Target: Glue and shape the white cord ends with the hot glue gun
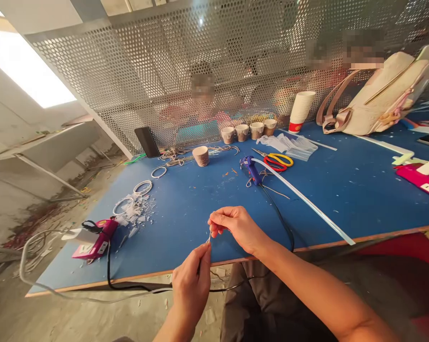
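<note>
My left hand (192, 275) is closed at the front edge of the blue table (185, 209), pinching a thin cord (210, 235). Just above and to the right, my right hand (235, 225) pinches the same cord's upper part between thumb and fingers. The cord is short and thin, and most of it is hidden by my fingers. Beyond my hands lies a blue glue gun (252, 170) with a long clear stick (307, 202) in its back. Scissors with red and yellow handles (280, 160) rest behind it. A small brown-and-white cup (201, 156) stands farther back.
White rings (143, 187) and white scraps (139, 211) lie at left, near a pink power strip (96, 242). Cords, a phone (147, 141), several small cups (242, 132), stacked paper cups (301, 111) and a backpack (374, 99) stand along the mesh screen (128, 61). A black cable crosses the front edge.
</note>
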{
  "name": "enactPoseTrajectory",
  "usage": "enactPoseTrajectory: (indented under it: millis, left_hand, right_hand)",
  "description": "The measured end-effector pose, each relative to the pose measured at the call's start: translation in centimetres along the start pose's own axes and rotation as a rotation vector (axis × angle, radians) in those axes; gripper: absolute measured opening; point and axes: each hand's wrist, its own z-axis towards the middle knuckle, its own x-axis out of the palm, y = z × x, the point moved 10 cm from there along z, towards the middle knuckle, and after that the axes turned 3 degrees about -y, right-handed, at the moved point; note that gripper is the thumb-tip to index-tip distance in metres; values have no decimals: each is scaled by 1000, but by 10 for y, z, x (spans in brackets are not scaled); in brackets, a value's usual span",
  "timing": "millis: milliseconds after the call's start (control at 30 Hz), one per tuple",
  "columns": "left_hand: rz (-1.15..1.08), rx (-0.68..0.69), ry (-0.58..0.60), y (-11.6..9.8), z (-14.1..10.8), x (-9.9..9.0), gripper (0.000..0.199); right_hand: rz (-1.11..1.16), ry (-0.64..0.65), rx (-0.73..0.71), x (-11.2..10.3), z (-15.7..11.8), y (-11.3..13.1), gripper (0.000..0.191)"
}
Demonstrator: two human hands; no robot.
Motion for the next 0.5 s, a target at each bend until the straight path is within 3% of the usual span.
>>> enactPoseTrajectory:
  millis: [167, 300, 367, 433, 500]
  left_hand:
    - [-15, 60, -61, -11, -1, 4, 15]
    - [-30, 11, 14, -12, 7, 12, 6]
    - [-27, -48, 46, -8, 13, 13, 5]
    - [-36, -119, 69, 0, 19, 14, 10]
    - [-60, -189, 85, 8, 23, 15, 16]
  right_hand:
    - [-49, -28, -73, -5, -5, 9, 31]
    - [-435, 49, -175, -13, -9, 25, 34]
    - [-743, -35, -262, -36, -8, 41, 26]
    - [-1068, -238, -294, -74, -2, 59, 16]
    - [-1143, -373, -281, -112, 8, 74, 12]
